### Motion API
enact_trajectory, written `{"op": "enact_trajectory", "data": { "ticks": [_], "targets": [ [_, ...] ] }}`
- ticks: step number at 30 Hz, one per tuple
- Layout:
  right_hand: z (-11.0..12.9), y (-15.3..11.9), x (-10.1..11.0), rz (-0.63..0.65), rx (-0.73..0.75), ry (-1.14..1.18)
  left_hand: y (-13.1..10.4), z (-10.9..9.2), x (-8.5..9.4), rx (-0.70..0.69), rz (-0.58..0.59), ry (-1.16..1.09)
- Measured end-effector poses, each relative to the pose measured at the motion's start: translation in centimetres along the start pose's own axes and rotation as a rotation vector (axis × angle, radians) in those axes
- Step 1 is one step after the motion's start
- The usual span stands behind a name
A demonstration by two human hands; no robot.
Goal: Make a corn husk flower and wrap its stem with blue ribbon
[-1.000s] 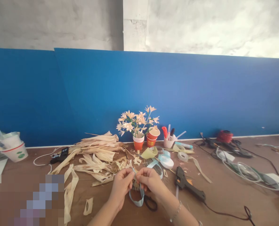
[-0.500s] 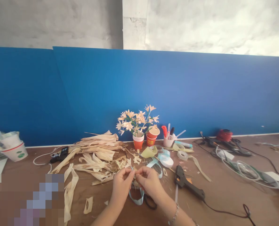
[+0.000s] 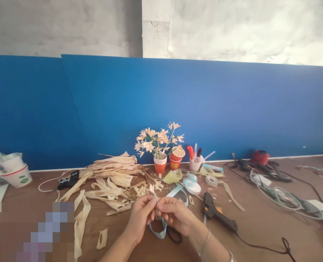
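A blue partition (image 3: pixel 177 94) stands behind the counter (image 3: pixel 300 234), a grey wall (image 3: pixel 68 27) beyond it. A red-rimmed paper cup (image 3: pixel 19 178) sits far left, a red object (image 3: pixel 260 157) at right.

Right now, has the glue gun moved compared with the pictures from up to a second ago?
No. Judged against the blue partition, the glue gun lies in the same place, with no visible shift either way.

**Two-handed pinch, near centre**

Left hand (image 3: pixel 141 211) and right hand (image 3: pixel 177 215) nearly meet, fingertips close together. Both pinch thumb to index, remaining fingers curled under. Left forearm (image 3: pixel 120 245) slants in from the near left, right forearm (image 3: pixel 213 247) from the near right. Backs of hands visible.
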State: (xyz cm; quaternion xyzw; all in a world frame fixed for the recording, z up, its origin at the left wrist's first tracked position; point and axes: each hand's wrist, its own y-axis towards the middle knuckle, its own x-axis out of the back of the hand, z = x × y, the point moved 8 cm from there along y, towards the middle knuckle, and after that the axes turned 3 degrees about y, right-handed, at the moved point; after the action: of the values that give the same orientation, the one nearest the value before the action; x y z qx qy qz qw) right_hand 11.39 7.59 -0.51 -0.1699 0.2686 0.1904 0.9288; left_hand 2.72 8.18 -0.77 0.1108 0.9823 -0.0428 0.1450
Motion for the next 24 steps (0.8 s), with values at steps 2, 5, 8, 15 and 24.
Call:
{"op": "enact_trajectory", "data": {
  "ticks": [2, 5, 8, 15, 24],
  "targets": [
    [0.0, 0.0, 0.0, -0.025, -0.005, 0.003, 0.0, 0.0, 0.1, -0.007, 0.001, -0.005],
    [-0.1, 0.0, 0.1, -0.042, -0.015, 0.004, 0.1, -0.4, 0.2, -0.026, -0.01, 0.037],
    [-0.2, 0.0, 0.1, -0.036, -0.022, -0.002, 0.3, -0.8, 0.5, -0.047, -0.046, 0.116],
    [-0.1, 0.1, 0.4, -0.084, 0.022, -0.076, 0.3, -0.2, 0.7, 0.003, -0.119, 0.179],
    [0.6, 0.2, 1.8, -0.236, 0.116, -0.287, 0.5, 0.0, 0.8, -0.01, -0.137, 0.18]
  ]
}}
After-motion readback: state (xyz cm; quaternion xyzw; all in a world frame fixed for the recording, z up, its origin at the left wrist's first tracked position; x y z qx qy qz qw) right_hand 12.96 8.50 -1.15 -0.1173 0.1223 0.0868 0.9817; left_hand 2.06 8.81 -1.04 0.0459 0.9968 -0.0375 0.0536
